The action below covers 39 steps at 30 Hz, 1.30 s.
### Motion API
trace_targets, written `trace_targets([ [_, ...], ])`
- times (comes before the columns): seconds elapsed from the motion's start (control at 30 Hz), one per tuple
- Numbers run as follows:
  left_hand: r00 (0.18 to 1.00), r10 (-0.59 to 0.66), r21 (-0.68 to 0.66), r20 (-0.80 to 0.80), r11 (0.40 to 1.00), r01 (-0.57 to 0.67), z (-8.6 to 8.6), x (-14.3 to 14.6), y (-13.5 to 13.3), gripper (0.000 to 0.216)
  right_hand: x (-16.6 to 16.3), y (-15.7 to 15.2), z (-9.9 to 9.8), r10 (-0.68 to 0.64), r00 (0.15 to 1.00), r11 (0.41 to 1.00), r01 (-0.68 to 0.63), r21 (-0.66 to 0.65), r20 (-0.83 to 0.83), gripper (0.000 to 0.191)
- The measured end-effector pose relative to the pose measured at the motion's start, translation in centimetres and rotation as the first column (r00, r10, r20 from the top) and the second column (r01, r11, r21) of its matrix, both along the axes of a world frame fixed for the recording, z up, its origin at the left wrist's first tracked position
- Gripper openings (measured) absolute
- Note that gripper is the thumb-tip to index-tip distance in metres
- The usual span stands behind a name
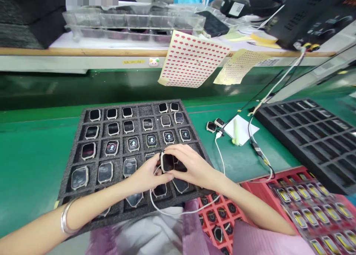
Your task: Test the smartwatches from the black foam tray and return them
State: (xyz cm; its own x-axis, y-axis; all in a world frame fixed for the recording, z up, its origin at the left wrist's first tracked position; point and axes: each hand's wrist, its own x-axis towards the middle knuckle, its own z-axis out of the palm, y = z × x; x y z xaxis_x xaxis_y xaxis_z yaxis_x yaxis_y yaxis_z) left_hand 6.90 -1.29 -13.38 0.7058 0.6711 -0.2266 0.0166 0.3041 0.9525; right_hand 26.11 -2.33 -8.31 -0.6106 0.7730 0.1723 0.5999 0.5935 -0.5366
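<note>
Above the front right part of a dark foam tray [144,108], a smartwatch [168,162] without a strap is held between both hands. My left hand [151,173] is closed at the watch's left side, where a white cable [164,212] runs up to the fingers. What its fingertips pinch behind the watch is hidden. My right hand [189,164] grips the watch by its top and lower right edges. More watch cases lie in the tray's pockets; several, such as a lit watch [151,140], show glowing dials, while others have dark screens.
Two watch cases [211,127] lie right of the tray beside a white paper pad [244,130] with a pale green pen [236,131]. Farther right stands a second foam tray [300,136]. Red trays [250,190] of parts are below. Sticker sheets [194,60] hang from the shelf.
</note>
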Motion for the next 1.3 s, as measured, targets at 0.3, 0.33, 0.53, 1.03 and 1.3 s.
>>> trace_targets([
  [0.3, 0.991, 0.13, 0.029, 0.014, 0.991, -0.131, 0.8, 0.3, 0.0, 0.03, -0.4, 0.6, -0.7, 0.018, 0.996, 0.992, -0.029, 0.123, 0.087, 0.033],
  [0.33, 0.99, 0.136, 0.041, 0.027, 0.99, -0.137, 0.7, 0.3, 0.0, 0.029, -0.5, 0.6, -1.0, 0.02, 0.998, 0.992, -0.027, 0.122, 0.062, 0.033],
  [0.53, 0.992, 0.103, 0.06, 0.078, 0.992, -0.108, 0.1, 0.0, 0.1, 0.03, -0.5, 0.5, -2.5, 0.017, 0.994, 0.991, -0.002, 0.132, -0.112, 0.036],
  [1.03, 0.995, 0.077, 0.058, 0.07, 0.995, -0.081, 0.2, -0.1, 0.0, 0.029, -0.6, 0.2, -3.1, 0.024, 0.976, 0.993, 0.002, 0.122, -0.217, 0.042],
  [1.3, 0.996, 0.071, 0.069, 0.053, 0.995, -0.074, 0.1, -0.1, -0.1, 0.027, -0.5, 0.2, -3.2, 0.027, 0.973, 0.992, 0.001, 0.125, -0.228, 0.039],
])
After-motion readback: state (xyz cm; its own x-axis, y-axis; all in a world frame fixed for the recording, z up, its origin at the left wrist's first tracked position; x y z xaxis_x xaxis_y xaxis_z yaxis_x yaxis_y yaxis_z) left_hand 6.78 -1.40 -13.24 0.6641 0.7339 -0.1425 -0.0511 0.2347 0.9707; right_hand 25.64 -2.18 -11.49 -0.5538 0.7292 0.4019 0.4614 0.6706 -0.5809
